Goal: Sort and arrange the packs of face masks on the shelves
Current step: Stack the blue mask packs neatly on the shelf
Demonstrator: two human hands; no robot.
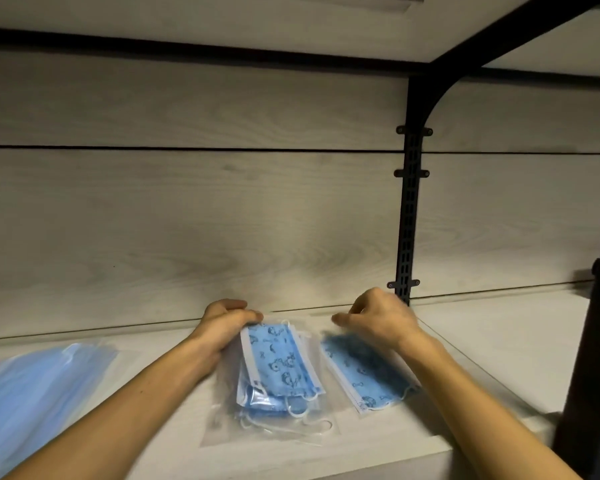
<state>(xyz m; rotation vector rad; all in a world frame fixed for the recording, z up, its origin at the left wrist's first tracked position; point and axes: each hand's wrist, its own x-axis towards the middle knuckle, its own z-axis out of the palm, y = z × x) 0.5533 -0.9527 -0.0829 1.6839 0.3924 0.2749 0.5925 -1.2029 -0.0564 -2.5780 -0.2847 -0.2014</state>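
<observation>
Two clear packs of blue face masks with a dark cartoon print lie side by side on the pale wooden shelf [153, 455]. My left hand [222, 323] grips the far left corner of the middle pack [278, 368], which lies flat with white ear loops trailing at its near end. My right hand [381, 320] rests on the far end of the right pack [364, 375], fingers curled down on its plastic; the hand is blurred. A third pack of plain blue masks [32, 386] lies at the shelf's left, touched by neither hand.
The wood-grain back panel [222, 220] rises right behind the packs. A black slotted upright with a bracket [409, 209] stands at the back right, and a black post [593, 341] at the right edge. Another shelf board [257, 22] hangs overhead.
</observation>
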